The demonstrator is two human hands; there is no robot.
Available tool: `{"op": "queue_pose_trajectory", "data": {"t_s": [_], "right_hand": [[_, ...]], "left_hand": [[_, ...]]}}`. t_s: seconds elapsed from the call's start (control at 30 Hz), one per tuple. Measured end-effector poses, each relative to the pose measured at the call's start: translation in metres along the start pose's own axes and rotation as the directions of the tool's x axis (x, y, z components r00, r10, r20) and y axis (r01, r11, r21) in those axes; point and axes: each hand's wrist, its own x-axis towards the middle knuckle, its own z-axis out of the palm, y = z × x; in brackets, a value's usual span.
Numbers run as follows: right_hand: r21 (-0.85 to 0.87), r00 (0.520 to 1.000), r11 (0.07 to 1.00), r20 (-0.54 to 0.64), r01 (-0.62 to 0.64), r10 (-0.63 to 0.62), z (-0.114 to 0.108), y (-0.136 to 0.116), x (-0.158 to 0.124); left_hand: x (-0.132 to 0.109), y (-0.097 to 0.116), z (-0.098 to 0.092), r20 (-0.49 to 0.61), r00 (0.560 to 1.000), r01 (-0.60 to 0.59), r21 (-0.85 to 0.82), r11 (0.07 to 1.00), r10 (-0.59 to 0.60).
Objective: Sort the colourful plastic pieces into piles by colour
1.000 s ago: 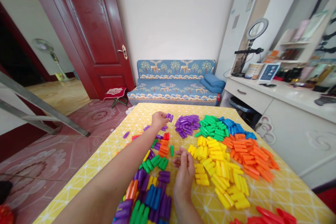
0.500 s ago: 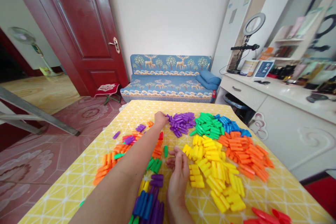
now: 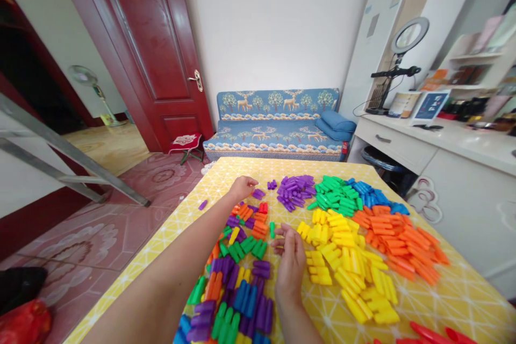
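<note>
Head: left fingers (image 3: pixel 251 182), hold unclear
Purple pieces (image 3: pixel 258 193): tubular, beside them
Right fingers (image 3: pixel 290 242): loosely parted, near green tube (image 3: pixel 272 230)

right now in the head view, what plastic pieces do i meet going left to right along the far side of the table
Lone purple piece, first small purple bunch, second small purple bunch, big purple pile, green pile, blue pile.

Blue sofa (image 3: pixel 276 131) against white wall (image 3: pixel 274 21)
</note>
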Motion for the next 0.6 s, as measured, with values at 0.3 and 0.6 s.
{"op": "queue_pose_trajectory", "data": {"t_s": [0.3, 0.6], "right_hand": [[-0.001, 1.000, 1.000, 0.007, -0.003, 0.003, -0.002, 0.003, 0.002], [-0.009, 1.000, 1.000, 0.024, -0.004, 0.004, -0.001, 0.004, 0.003]], "left_hand": [[-0.014, -0.002, 0.012, 0.194, 0.960, -0.235, 0.152, 0.960, 0.204], [-0.016, 0.015, 0.006, 0.161, 0.977, -0.188, 0.324, 0.927, 0.142]]}}
